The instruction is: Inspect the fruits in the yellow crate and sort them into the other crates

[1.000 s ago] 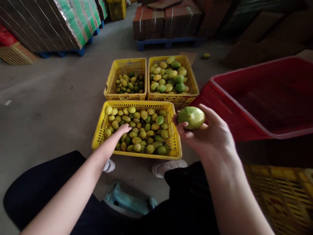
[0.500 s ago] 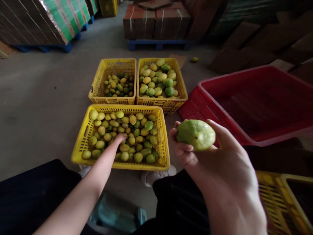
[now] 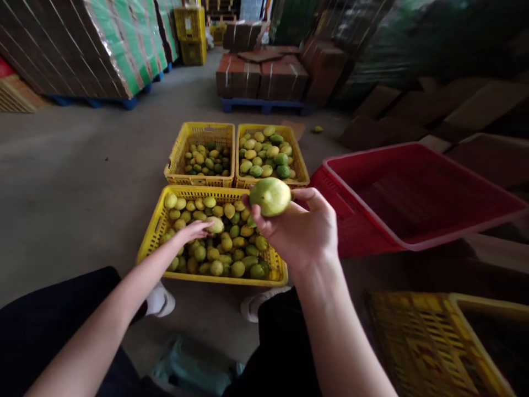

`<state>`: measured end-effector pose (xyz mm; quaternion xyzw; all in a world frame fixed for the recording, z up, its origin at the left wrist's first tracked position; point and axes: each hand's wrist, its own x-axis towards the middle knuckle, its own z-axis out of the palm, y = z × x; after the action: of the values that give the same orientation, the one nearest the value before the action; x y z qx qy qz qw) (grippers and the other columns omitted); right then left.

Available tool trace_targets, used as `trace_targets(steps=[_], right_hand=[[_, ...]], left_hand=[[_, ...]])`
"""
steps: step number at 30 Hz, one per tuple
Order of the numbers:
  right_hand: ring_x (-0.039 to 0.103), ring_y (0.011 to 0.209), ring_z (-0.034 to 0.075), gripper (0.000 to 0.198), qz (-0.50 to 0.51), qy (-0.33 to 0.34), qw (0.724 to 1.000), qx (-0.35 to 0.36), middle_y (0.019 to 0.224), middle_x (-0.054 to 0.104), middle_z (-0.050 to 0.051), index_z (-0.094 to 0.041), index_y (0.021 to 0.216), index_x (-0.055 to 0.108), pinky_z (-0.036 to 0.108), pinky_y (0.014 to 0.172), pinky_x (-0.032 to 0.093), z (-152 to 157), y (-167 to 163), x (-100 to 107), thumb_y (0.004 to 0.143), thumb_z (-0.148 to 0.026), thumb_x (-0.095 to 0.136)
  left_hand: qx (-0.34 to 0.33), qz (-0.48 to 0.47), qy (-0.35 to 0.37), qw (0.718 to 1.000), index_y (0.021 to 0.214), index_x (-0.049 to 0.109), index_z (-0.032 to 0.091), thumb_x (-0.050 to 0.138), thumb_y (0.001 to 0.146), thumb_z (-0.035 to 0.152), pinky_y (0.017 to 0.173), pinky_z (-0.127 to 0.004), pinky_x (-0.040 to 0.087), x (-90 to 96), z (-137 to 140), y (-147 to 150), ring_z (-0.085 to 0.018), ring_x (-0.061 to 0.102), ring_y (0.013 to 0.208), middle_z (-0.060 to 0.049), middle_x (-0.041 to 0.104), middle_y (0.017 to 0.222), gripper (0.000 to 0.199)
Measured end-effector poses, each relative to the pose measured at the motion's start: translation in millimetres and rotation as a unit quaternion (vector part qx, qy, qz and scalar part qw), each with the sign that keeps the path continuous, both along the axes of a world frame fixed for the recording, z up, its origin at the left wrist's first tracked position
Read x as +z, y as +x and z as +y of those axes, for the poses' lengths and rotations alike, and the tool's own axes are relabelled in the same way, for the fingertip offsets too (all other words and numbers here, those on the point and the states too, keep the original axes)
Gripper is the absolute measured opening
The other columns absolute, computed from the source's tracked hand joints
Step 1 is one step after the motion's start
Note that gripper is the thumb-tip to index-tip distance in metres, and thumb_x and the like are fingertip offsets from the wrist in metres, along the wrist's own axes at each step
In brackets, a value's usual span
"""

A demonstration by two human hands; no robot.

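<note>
My right hand [image 3: 303, 226] is closed round a large green-yellow lemon [image 3: 270, 197], held up over the right side of the near yellow crate [image 3: 210, 278]. My left hand [image 3: 195, 231] reaches over the same crate with a pale yellow-green lemon [image 3: 215, 225] at its fingertips, raised a little above the others. Many yellow and green lemons [image 3: 237, 269] lie loose in this crate. Part of its right rim is hidden behind my right hand and forearm.
Behind stand two yellow crates, the left [image 3: 176, 157] partly filled with small lemons, the right [image 3: 303, 171] fuller with larger ones. A red crate [image 3: 363, 220] is at right, another yellow crate [image 3: 417, 336] at lower right. Boxes on a blue pallet [image 3: 264, 106] stand further back.
My left hand has lifted a lemon from the near crate. My right hand has moved left and away from me with its lemon, turning it. The view has tilted up.
</note>
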<state>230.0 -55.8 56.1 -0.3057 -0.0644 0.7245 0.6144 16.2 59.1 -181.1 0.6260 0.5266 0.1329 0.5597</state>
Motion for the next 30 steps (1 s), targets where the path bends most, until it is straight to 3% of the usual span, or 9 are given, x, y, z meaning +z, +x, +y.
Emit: trace_targets(steps=[3,5,8,10,14,18,24,27,30], right_hand=[[0.071,0.079,0.022,0.029,-0.007,0.061,0.998,0.030,0.085,0.074,0.011,-0.013,0.097,0.067,0.026,0.055,0.059,16,-23,3,0.073,-0.028,0.059],[0.069,0.071,0.020,0.027,-0.015,0.082,0.996,0.036,0.080,0.073,0.010,-0.013,0.093,0.067,0.024,0.051,0.055,30,-40,-1,0.074,-0.031,0.062],[0.063,0.060,0.015,0.020,-0.032,0.087,0.995,0.022,0.074,0.071,0.005,-0.018,0.084,0.065,0.021,0.044,0.048,46,-65,-8,0.077,-0.036,0.068],[0.063,0.062,0.014,0.017,-0.052,0.090,0.995,0.001,0.075,0.070,0.000,-0.021,0.082,0.065,0.020,0.046,0.046,47,-79,-12,0.075,-0.035,0.073],[0.062,0.069,0.013,0.027,-0.100,0.118,0.985,-0.072,0.081,0.070,-0.004,-0.025,0.091,0.070,0.020,0.054,0.047,35,-92,-23,0.067,-0.034,0.078],[0.060,0.072,0.016,0.029,-0.229,0.087,0.951,-0.187,0.078,0.069,-0.004,-0.024,0.086,0.070,0.025,0.059,0.046,29,-91,-37,0.063,-0.040,0.077],[0.053,0.068,0.014,0.028,-0.307,0.126,0.905,-0.265,0.070,0.060,-0.005,-0.023,0.073,0.061,0.026,0.063,0.045,26,-85,-39,0.070,-0.048,0.074],[0.055,0.067,0.014,0.033,-0.319,0.156,0.894,-0.272,0.073,0.062,-0.004,-0.023,0.078,0.064,0.026,0.063,0.045,28,-78,-35,0.077,-0.055,0.070],[0.062,0.075,0.017,0.038,-0.367,0.210,0.879,-0.220,0.085,0.071,0.000,-0.023,0.094,0.073,0.026,0.066,0.048,35,-69,-37,0.076,-0.056,0.074]], left_hand=[[0.032,-0.074,-0.016,0.997,0.112,0.064,0.012,0.046,0.102,0.042,0.088,-0.030,0.055,68.4,22,-18,-0.019,0.070,0.097,-0.015,0.074,0.108,0.036],[0.087,-0.189,-0.035,0.977,0.117,0.064,0.014,0.043,0.103,0.048,0.093,-0.031,0.055,121.0,25,-28,-0.020,0.068,0.103,-0.015,0.072,0.113,0.043],[0.156,-0.351,-0.046,0.922,0.118,0.065,0.015,0.052,0.100,0.051,0.092,-0.031,0.057,183.7,2,-37,-0.020,0.068,0.100,-0.012,0.071,0.107,0.042],[0.182,-0.442,-0.067,0.876,0.116,0.066,0.015,0.066,0.094,0.040,0.088,-0.028,0.059,205.8,-23,-37,-0.018,0.069,0.093,-0.009,0.072,0.103,0.033],[0.211,-0.554,-0.085,0.800,0.119,0.066,0.019,0.082,0.075,0.010,0.083,-0.023,0.058,210.5,-63,-20,-0.014,0.071,0.084,-0.005,0.074,0.100,0.047],[0.248,-0.533,-0.047,0.808,0.118,0.068,0.024,0.083,0.070,0.003,0.087,-0.028,0.058,192.3,-76,5,-0.018,0.072,0.094,-0.003,0.076,0.105,0.055],[0.311,-0.454,-0.009,0.835,0.105,0.072,0.024,0.082,0.070,0.004,0.071,-0.023,0.057,181.1,-83,31,-0.019,0.073,0.090,-0.003,0.077,0.096,0.041],[0.312,-0.483,0.005,0.818,0.107,0.071,0.022,0.078,0.073,0.005,0.072,-0.023,0.058,186.7,-84,40,-0.018,0.073,0.089,-0.003,0.076,0.095,0.039],[0.336,-0.522,0.044,0.783,0.107,0.069,0.023,0.079,0.075,0.012,0.075,-0.023,0.058,189.4,-82,44,-0.017,0.073,0.093,-0.002,0.075,0.100,0.036]])
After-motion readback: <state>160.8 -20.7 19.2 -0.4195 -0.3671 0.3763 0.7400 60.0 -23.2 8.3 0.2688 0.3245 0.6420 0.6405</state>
